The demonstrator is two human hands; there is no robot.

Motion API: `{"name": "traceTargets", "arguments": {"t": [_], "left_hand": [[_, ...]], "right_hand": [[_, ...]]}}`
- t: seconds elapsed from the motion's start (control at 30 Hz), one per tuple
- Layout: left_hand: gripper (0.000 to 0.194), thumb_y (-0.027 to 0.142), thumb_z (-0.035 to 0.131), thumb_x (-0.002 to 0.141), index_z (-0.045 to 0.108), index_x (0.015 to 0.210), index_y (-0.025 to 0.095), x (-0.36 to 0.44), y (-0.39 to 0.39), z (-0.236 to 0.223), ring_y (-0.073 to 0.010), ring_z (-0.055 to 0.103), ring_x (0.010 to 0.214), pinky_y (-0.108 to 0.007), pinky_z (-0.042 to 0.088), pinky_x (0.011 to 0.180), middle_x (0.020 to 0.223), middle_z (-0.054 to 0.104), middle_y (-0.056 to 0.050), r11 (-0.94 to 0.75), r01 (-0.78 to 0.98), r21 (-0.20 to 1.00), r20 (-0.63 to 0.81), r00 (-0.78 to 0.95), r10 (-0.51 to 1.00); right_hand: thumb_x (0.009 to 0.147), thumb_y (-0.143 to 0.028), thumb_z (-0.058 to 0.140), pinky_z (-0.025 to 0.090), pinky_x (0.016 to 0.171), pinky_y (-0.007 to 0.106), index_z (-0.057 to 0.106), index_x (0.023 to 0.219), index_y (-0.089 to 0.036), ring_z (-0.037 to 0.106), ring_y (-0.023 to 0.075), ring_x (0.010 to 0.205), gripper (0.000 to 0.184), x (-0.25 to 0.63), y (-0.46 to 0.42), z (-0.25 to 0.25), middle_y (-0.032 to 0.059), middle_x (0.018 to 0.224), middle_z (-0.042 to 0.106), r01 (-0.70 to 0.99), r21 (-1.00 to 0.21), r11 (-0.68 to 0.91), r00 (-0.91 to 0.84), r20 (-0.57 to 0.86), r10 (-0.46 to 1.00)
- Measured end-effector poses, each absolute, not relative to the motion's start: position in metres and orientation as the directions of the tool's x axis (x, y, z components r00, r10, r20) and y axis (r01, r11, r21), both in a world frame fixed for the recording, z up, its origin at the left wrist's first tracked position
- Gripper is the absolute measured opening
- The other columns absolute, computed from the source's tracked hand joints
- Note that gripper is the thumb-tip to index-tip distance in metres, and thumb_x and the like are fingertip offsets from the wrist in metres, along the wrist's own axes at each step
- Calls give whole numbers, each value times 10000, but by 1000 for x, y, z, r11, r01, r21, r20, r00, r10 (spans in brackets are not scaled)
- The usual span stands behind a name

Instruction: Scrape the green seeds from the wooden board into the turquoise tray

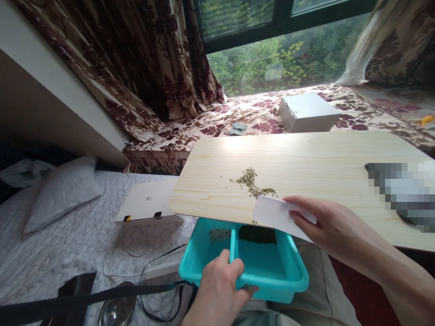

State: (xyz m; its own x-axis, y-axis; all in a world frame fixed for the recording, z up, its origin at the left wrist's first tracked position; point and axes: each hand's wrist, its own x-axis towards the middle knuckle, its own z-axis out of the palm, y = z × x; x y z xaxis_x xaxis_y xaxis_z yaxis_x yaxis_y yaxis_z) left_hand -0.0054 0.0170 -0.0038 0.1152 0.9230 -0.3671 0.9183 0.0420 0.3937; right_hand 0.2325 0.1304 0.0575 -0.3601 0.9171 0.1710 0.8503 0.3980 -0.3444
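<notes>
My left hand (pixel 222 285) is closed on the near rim of a teal two-compartment bin (pixel 299 276), at the divider. The bin sits just below the table's near edge. Scattered small specks lie in its left compartment, and a dark green heap (pixel 257 234) lies against the far side of the right one. A white card or thin plastic sheet (pixel 272 213) is pinched in my right hand (pixel 324 222), flat over the table edge. Its far edge is beside a loose pile of small greenish beans or seeds (pixel 251 179) on the pale wooden table (pixel 312 158).
A blurred-out grey object (pixel 404 194) lies on the table's right. Beyond are a white box (pixel 309 113) and a folded cloth (pixel 238 129). To the left, the bed holds a white carton (pixel 146 199), cables, a metal bowl (pixel 117 308) and a pillow (pixel 64 192). A dark strap (pixel 91 296) crosses lower left.
</notes>
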Motion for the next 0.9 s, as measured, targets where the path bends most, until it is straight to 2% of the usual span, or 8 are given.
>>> {"name": "traceTargets", "arguments": {"t": [0.3,0.53,0.73,0.9], "left_hand": [[242,306,811,787,596,716,222,-4,18,-2,-183,605,821,-271,348,662,836,547,12,45,920,390,-371,112,922],[264,303,817,778,576,706,222,-6,18,-4,-178,594,807,-270,337,648,825,532,17,38,915,401,-352,116,929],[281,304,821,772,563,696,222,-5,18,-5,-178,585,783,-273,319,627,811,522,16,29,923,384,-345,115,932],[276,304,811,783,560,699,224,-4,20,-6,-180,585,786,-276,322,631,812,521,15,22,924,382,-348,121,929]], "right_hand": [[875,-299,493,537,554,322,786,1075,-253,760,264,687,358,238,129,57,59,854,822,862,-322,391,-343,199,918],[874,-282,473,534,564,341,782,1097,-229,765,287,712,385,237,130,59,68,874,823,886,-285,364,-335,146,931],[864,-327,505,526,534,336,785,1063,-244,750,277,660,354,256,126,59,70,820,813,907,-310,286,-245,163,956],[858,-345,481,537,534,341,788,1037,-245,757,280,675,369,256,121,54,69,828,815,886,-368,283,-247,143,958]]}}
